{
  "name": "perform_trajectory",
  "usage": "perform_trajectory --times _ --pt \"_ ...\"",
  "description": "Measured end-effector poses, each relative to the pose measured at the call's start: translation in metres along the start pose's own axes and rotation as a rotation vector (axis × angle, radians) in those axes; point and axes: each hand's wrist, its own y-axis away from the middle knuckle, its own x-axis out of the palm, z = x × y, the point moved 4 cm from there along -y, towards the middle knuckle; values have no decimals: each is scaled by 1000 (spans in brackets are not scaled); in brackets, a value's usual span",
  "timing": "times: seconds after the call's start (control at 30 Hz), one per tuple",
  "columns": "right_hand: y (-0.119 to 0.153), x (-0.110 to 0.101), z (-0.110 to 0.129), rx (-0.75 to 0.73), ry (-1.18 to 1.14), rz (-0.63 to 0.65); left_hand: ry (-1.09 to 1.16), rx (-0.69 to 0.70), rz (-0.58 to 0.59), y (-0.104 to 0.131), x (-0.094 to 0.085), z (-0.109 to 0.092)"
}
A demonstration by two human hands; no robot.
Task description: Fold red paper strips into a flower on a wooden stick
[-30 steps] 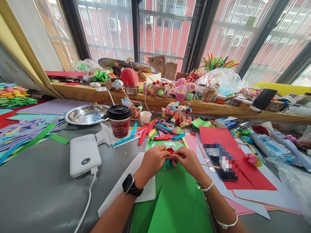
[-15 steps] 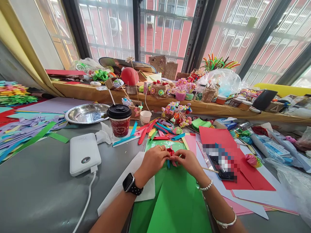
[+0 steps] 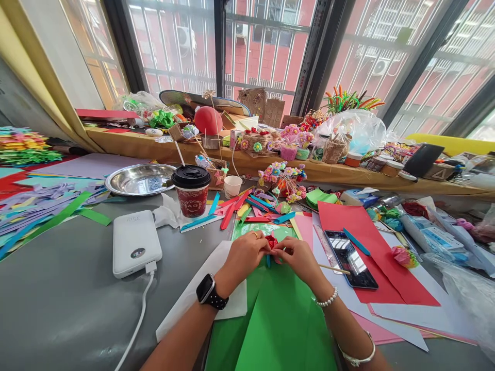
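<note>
Between my two hands is a small red folded-paper flower [image 3: 271, 241] with blue and pink strip ends sticking out below it. My left hand [image 3: 247, 253], with a watch at the wrist, pinches the flower's left side. From the right, my right hand [image 3: 296, 256] pinches its lower edge, thumb and forefinger together. The fingertips hide part of the paper. A thin wooden stick [image 3: 334, 269] juts out to the right from beside my right hand. Under both hands lies green paper [image 3: 286, 324] on a green sheet.
To the left are a white power bank [image 3: 137, 245] with a cable, a lidded coffee cup [image 3: 191, 190] and a steel plate [image 3: 116, 180]. Paper strips [image 3: 232, 208] lie beyond my hands. On the right, a phone [image 3: 350, 257] rests on red paper [image 3: 406, 273]. Crafts crowd the sill [image 3: 247, 164].
Both hands stay at the red flower with only slight finger movement. The whole view has shifted very slightly.
</note>
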Motion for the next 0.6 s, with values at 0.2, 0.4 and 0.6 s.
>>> perform_trajectory --times 0.2,0.4,0.6 --pt "0 5 1 -44 66 -73 105 -41 -23 -2 -2 3" --pt "4 -19 17 -134 36 -212 686 -280 -276 -6 -17 22" --pt "13 -21 40 -330 -79 -167 1421 -529 -187 -6 0 25"
